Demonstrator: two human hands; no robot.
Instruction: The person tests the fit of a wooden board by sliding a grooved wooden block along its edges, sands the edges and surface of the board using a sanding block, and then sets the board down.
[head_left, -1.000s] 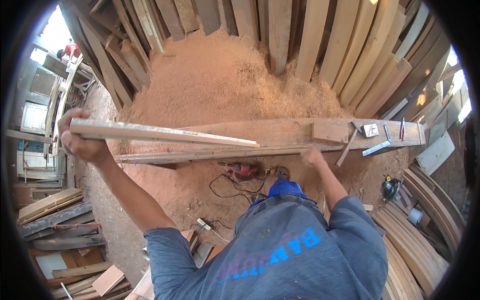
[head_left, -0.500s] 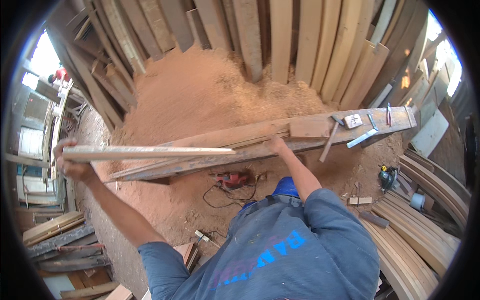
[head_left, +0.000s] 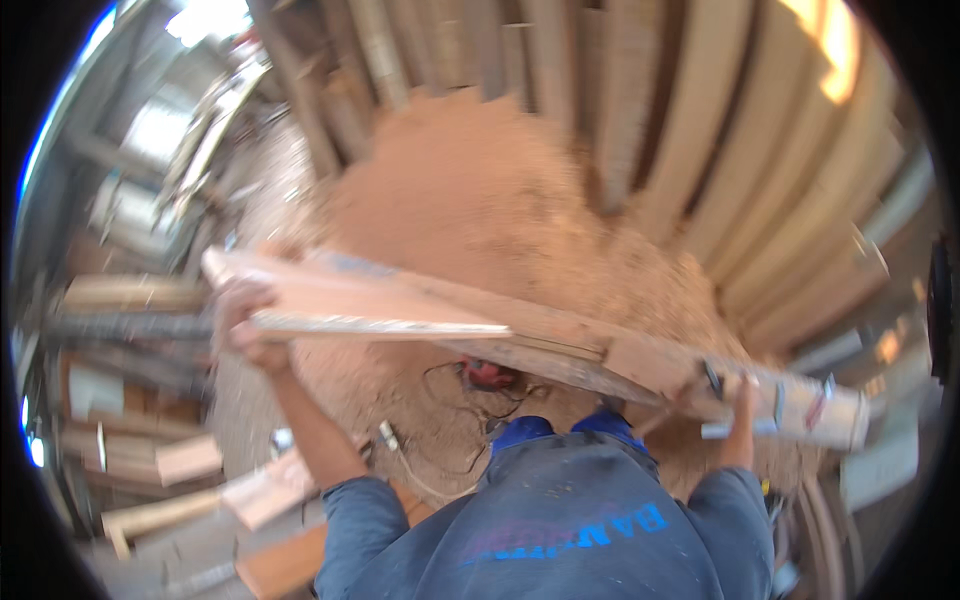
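Observation:
My left hand (head_left: 250, 322) is closed round the edge of a pale wooden board (head_left: 380, 302), held tilted above the left part of a long, thick beam (head_left: 660, 365). The board's right end hangs over the beam. At the beam's right part, my right hand (head_left: 742, 398) is over the tools; motion blurs its fingers, and I cannot tell whether it grips anything. A hammer (head_left: 714, 380) lies just left of it. To its right are a try square (head_left: 740, 428) with a pale blade and a slim red-and-blue hand tool (head_left: 821, 400).
A red power tool (head_left: 488, 375) with a dark cord sits on the ground below the beam. Beyond rises a heap of sawdust (head_left: 450, 180), with upright planks (head_left: 690, 120) behind it. Loose boards (head_left: 275, 490) lie at the lower left.
The view has turned, so the beam slants down to the right. My left hand has tilted the board, showing its broad face. My right hand has moved right along the beam to the tools.

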